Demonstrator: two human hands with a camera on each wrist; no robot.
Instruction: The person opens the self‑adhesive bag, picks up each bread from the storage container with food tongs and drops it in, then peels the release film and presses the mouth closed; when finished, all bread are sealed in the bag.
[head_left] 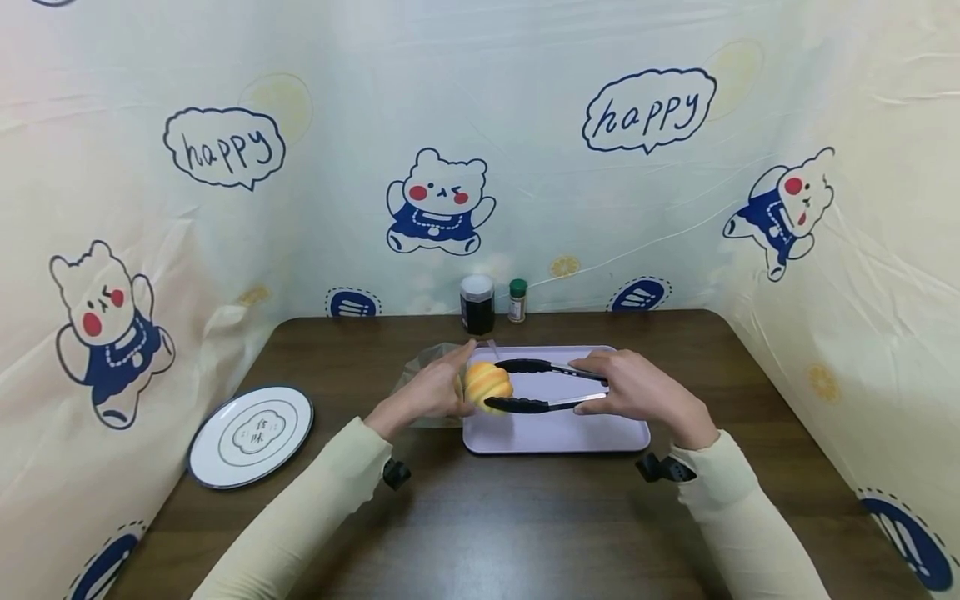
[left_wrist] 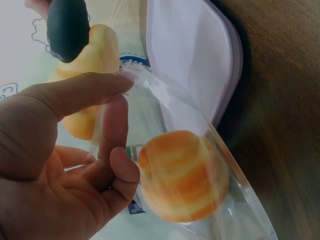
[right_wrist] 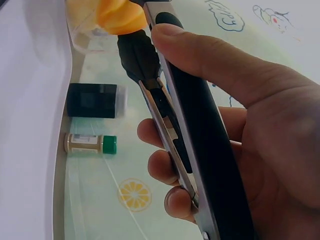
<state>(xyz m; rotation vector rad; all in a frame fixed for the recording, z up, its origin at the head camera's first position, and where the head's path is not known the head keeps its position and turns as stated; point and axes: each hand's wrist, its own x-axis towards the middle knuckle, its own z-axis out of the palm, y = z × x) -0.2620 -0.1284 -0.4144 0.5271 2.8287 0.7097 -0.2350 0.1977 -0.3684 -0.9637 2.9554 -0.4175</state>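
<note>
In my right hand (head_left: 637, 387) I grip a pair of metal tongs (right_wrist: 187, 115) with black tips, fingers and thumb wrapped round the two arms. Between the tips sits a yellow, ridged bread roll (head_left: 487, 385), over the left end of the lilac tray (head_left: 570, 437). My left hand (head_left: 431, 390) pinches the edge of a clear plastic bag (left_wrist: 240, 187) between thumb and finger, beside that roll. Inside the bag lies another golden bread roll (left_wrist: 182, 175), seen in the left wrist view. In the head view my left hand hides most of the bag.
Behind the tray stand a dark jar (head_left: 477, 307) with a pale lid and a small green-capped shaker (head_left: 517, 302). A white, dark-rimmed plate (head_left: 251, 471) lies at the left of the brown table (head_left: 487, 533). Printed cloth (head_left: 540, 192) hangs round the table's back and sides.
</note>
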